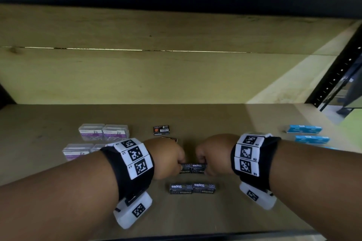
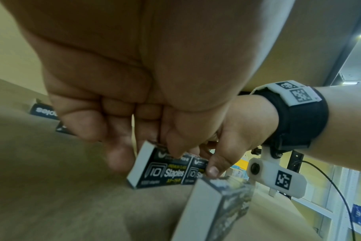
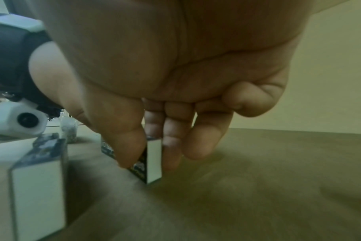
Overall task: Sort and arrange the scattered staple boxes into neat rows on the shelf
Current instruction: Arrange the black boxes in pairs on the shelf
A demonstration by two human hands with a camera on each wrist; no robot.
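The shelf (image 1: 235,121) carries a finished pair (image 1: 193,188) just nearer than the grip. Left hand (image 1: 166,157) and right hand (image 1: 214,155) each pinch an outer end of two boxes (image 1: 193,168), likely squeezing them flush into a second row.

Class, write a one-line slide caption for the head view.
Both hands, left hand and right hand, pinch a pair of black staple boxes on the shelf.

We see black staple boxes (image 1: 193,168) with pale lettering, blue boxes (image 1: 303,129), purple-labelled clear cases (image 1: 103,132) and checker-patterned wristbands (image 1: 135,157).
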